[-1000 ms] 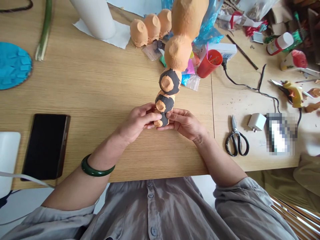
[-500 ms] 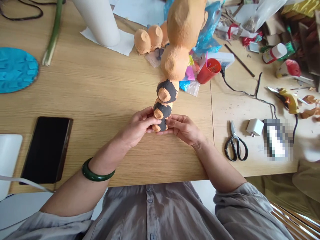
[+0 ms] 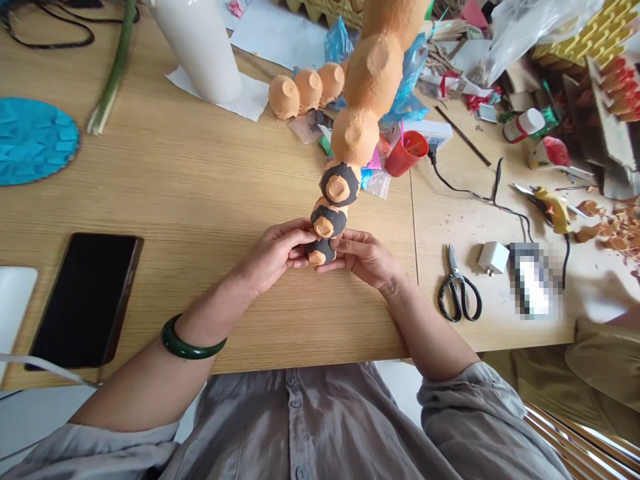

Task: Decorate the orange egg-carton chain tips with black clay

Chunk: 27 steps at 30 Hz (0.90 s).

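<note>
A long orange piece of joined bumpy cups (image 3: 356, 137) rises from between my hands toward the top of the view, its near cups covered with black around orange knobs. My left hand (image 3: 280, 257) pinches its near end from the left, thumb on top. On the right side of that same end, my right hand (image 3: 364, 257) grips with thumb and fingers. Beyond, a row of orange cups (image 3: 309, 90) lies on the table beside a white cylinder (image 3: 203, 53). The piece's far end is cut off by the frame.
On the left lie a black phone (image 3: 85, 300) and a blue oval (image 3: 37, 140). Scissors (image 3: 457, 287), a white adapter (image 3: 493, 257), a yellow glue gun (image 3: 551, 208) and a red cup (image 3: 407, 153) are to the right. Behind are plastic bags and cardboard.
The orange piece has tilted, so its far part reaches higher and farther right in the view. Both hands keep their hold. The view has shifted slightly, showing more of the table's far right.
</note>
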Tool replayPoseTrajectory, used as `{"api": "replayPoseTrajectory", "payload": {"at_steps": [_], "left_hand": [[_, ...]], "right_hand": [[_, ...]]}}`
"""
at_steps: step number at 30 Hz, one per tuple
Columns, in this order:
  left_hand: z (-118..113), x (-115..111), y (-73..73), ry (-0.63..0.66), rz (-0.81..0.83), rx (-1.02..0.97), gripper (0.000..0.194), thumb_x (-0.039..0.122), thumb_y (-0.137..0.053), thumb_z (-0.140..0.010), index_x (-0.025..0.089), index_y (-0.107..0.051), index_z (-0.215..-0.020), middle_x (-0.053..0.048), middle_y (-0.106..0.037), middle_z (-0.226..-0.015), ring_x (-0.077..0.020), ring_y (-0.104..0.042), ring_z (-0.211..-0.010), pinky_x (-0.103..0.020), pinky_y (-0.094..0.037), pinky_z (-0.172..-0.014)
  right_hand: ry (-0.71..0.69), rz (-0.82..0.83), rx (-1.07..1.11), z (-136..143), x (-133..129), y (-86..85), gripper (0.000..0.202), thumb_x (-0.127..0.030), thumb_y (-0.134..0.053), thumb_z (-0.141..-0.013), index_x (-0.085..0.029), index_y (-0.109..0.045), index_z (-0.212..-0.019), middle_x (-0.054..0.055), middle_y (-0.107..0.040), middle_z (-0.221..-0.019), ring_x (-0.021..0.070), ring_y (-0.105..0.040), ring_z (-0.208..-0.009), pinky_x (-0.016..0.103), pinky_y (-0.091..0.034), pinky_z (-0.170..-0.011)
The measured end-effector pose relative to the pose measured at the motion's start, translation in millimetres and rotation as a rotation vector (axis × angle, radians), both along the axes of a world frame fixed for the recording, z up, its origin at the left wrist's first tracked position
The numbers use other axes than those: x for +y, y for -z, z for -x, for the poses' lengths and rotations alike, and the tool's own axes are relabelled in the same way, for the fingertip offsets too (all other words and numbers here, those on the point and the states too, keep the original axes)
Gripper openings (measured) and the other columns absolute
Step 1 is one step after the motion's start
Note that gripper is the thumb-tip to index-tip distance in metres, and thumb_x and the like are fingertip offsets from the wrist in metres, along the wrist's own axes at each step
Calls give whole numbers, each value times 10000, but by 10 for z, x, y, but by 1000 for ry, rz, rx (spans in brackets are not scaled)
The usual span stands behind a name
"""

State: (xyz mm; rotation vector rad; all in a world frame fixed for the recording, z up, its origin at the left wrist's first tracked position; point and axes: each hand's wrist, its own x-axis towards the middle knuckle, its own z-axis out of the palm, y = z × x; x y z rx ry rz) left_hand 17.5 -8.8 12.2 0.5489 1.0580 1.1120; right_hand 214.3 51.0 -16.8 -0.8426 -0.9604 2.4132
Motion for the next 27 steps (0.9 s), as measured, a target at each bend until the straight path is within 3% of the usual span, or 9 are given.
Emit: {"api": "replayPoseTrajectory", "payload": {"at_steps": [5, 11, 17, 22, 27], "left_hand": [[-6, -10, -9, 51, -22, -30, 193, 294, -884, -739, 153, -762, -788, 32, -518, -623, -61, -354, -530, -198, -347, -476], [-17, -16, 33, 82, -61, 27, 205, 287, -882, -729, 158, -726, -761, 10, -593, -618, -75, -461, -527, -203, -339, -478], [7, 1, 8, 43, -29, 13, 175, 249, -863, -716, 167, -713, -750, 26, -587, -609, -72, -469, -536, -199, -365, -488], [9, 0, 29, 32, -27, 18, 160, 240, -881, -703, 171, -752, -767, 21, -604, -624, -71, -483, -538, -194, -368, -486], [2, 1, 38, 18, -5, 33, 188, 255, -902, -684, 168, -773, -790, 3, -626, -673, -75, -508, -577, -189, -367, -497]], "right_hand": [[-20, -18, 0, 0, 6, -34, 298, -407, -969, -877, -191, -816, -1013, 65, -903, -1012, 232, -879, -967, 437, -783, -941], [-55, -33, -22, 1, 10, -27, 331, -433, -991, -846, -197, -760, -876, 57, -898, -941, 248, -882, -980, 462, -773, -967], [-24, -33, 37, 35, -21, -50, 265, -428, -865, -983, -174, -792, -975, 83, -896, -947, 245, -874, -985, 478, -766, -992], [-33, -63, 50, 59, -43, -46, 399, -492, -1045, -812, -204, -797, -933, 32, -891, -959, 224, -868, -979, 431, -754, -1009], [-46, -74, 14, 42, -22, -30, 450, -506, -1099, -733, -210, -796, -887, 14, -879, -929, 213, -869, -951, 415, -745, -1005]]}}
